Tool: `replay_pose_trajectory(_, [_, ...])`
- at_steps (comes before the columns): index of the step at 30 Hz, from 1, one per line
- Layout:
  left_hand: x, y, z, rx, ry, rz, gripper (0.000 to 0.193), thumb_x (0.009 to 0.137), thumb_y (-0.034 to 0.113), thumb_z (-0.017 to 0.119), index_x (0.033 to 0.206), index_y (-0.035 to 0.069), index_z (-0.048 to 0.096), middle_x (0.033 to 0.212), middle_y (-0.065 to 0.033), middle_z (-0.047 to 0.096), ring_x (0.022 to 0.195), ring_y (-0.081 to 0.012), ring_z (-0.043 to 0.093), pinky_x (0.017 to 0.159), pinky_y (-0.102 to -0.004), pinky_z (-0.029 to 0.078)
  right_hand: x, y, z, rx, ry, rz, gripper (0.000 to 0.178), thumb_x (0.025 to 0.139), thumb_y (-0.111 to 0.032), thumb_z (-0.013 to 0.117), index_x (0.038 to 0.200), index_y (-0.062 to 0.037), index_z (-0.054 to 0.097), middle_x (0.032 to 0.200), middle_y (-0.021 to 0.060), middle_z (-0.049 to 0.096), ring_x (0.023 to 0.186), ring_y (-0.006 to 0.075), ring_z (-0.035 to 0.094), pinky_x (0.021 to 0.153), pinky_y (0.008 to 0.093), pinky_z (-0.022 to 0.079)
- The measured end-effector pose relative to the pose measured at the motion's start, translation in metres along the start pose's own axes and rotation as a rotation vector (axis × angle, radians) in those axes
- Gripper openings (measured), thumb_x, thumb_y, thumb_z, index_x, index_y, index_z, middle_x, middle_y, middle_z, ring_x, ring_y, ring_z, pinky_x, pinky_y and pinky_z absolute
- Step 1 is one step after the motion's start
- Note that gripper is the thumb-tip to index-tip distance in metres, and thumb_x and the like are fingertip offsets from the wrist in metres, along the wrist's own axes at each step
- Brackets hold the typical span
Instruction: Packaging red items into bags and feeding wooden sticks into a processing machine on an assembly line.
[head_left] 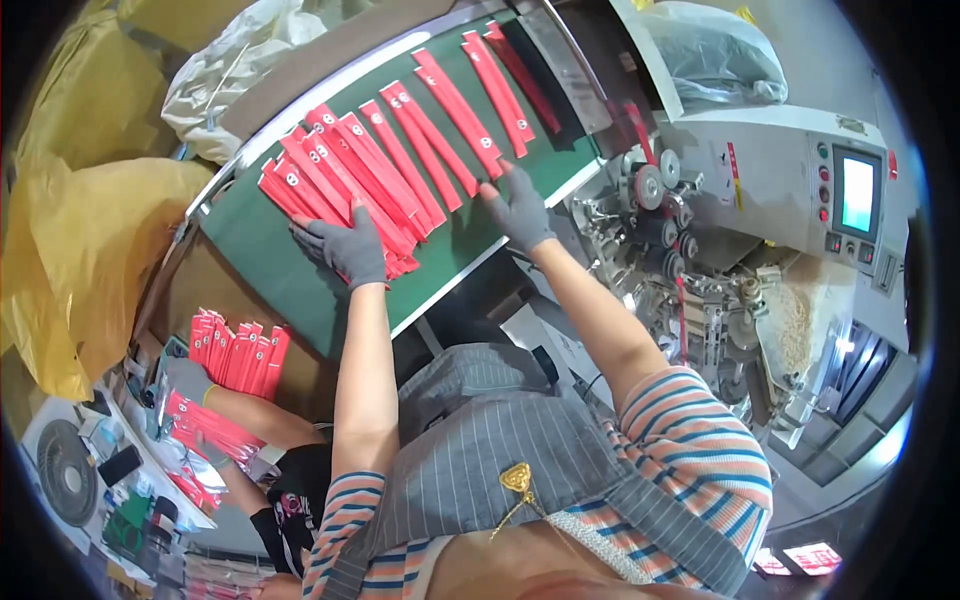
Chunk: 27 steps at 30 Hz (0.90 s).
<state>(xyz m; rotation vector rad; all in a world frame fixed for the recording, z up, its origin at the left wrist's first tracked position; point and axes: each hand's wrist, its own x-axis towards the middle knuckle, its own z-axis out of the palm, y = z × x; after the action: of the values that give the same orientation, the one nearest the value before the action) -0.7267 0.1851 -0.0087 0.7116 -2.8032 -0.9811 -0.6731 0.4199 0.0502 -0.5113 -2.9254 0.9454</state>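
Observation:
Long, slim red packets (pixel 385 185) lie side by side on a green conveyor belt (pixel 270 270), bunched closely at the left and more widely spaced toward the right. My left hand (pixel 350 248), in a grey glove, rests with its fingers spread over the near ends of the bunched packets. Also gloved in grey, my right hand (pixel 521 212) is at the belt's near edge, thumb and fingers apart. Its fingertips are beside the near end of a single packet (pixel 458 115); whether they touch it I cannot tell.
At the right stands a machine with metal rollers (pixel 665 230) and a lit control screen (pixel 857 195). Lower left, a co-worker's gloved hands (pixel 187 380) handle similar packets near a pile (pixel 238 355). Yellow sacks (pixel 90 260) and a white sack (pixel 225 85) line the far left.

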Motion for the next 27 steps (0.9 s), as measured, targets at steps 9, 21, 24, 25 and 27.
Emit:
replay_pose_trajectory(9, [-0.014,0.033,0.052,0.129,-0.115,0.177,0.098,0.076,0.053,0.065,0.139,-0.008,0.021,0.142,-0.0306,0.025,0.133,-0.0438,0.023,0.110,-0.0480,0.023,-0.053,-0.011,-0.005,0.176,-0.364,0.125,0.059,0.083,-0.039,0.056,0.129,-0.0039,0.044,0.126,0.0207,0.049,0.117,0.0359,0.048,0.097,0.0402,0.040])
replay_pose_trajectory(21, [-0.021,0.054,0.074,0.127,-0.142,0.154,0.104,0.078,0.062,0.058,0.139,-0.011,0.018,0.144,-0.0294,0.023,0.135,-0.0405,0.022,0.111,-0.0442,0.021,0.012,0.033,-0.026,0.324,-0.127,-0.124,0.067,0.082,-0.045,0.058,0.129,0.0008,0.042,0.125,0.0246,0.049,0.114,0.0390,0.048,0.099,0.0432,0.039])
replay_pose_trajectory(24, [-0.028,0.079,0.073,0.012,-0.199,0.164,0.102,0.078,0.060,0.059,0.138,-0.012,0.019,0.144,-0.0300,0.022,0.135,-0.0397,0.022,0.111,-0.0428,0.022,0.096,0.056,-0.039,-0.136,0.110,-0.137,0.071,0.082,-0.047,0.056,0.128,0.0052,0.040,0.126,0.0292,0.044,0.119,0.0430,0.041,0.101,0.0455,0.035])
replay_pose_trajectory(25, [-0.029,0.090,0.069,0.057,-0.191,0.139,0.102,0.077,0.058,0.063,0.138,-0.011,0.019,0.143,-0.0300,0.023,0.135,-0.0391,0.023,0.111,-0.0416,0.023,0.130,0.068,-0.039,-0.329,0.143,-0.098,0.075,0.082,-0.051,0.055,0.127,0.0073,0.041,0.128,0.0285,0.042,0.119,0.0416,0.041,0.099,0.0456,0.035])
replay_pose_trajectory(27, [-0.029,0.106,0.054,-0.079,-0.193,0.066,0.097,0.076,0.054,0.067,0.137,-0.010,0.026,0.139,-0.0295,0.032,0.131,-0.0387,0.031,0.107,-0.0415,0.029,0.163,0.077,-0.026,-0.297,0.198,0.092,0.074,0.083,-0.057,0.052,0.123,0.0049,0.045,0.115,0.0227,0.050,0.110,0.0376,0.046,0.093,0.0437,0.039])
